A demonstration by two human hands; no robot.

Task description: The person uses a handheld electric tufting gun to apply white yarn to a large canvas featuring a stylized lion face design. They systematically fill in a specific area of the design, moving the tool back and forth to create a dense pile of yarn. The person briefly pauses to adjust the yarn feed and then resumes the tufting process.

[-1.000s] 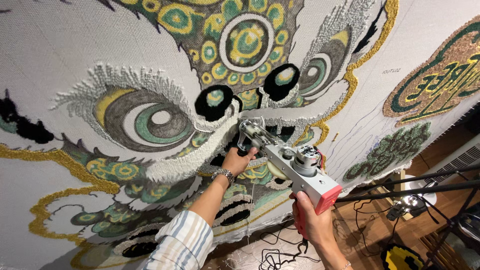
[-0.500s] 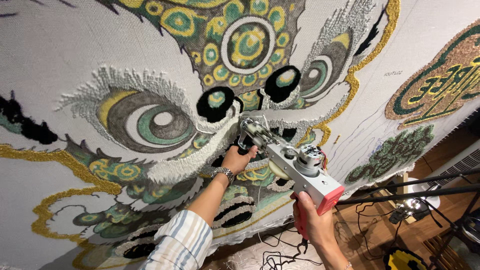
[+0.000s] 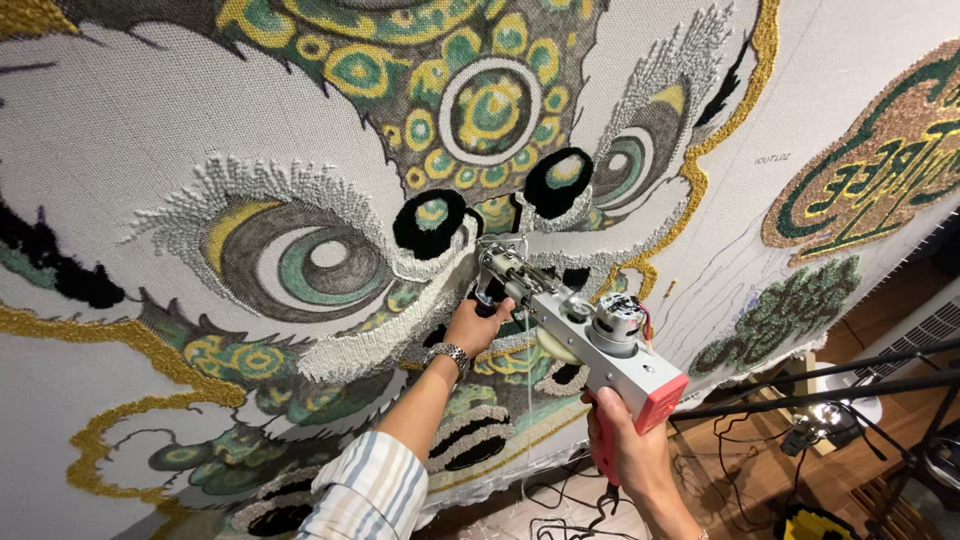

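At frame centre, tufting gun (image 3: 575, 330) presses its nose into the stretched cloth (image 3: 130, 150). Left hand (image 3: 478, 325) clenched on front handle, right hand (image 3: 625, 450) clenched on red rear handle. Keep nose square & firm vs cloth.

The tufting gun's (image 3: 580, 335) needle tip (against cloth) is hidden; right hand (image 3: 630, 450) covers its grip.

- Tufted cloth (image 3: 150, 130) fills the view ahead; no passage through it.
- Tufting gun (image 3: 585, 335) nose against cloth, both hands on it, left hand (image 3: 478, 325) at front, right hand (image 3: 625, 450) on red handle.
- Open air below right of gun.
- Black tripod bars (image 3: 830, 390) cross lower right.
- Cables (image 3: 560, 505) strewn on floor beneath.
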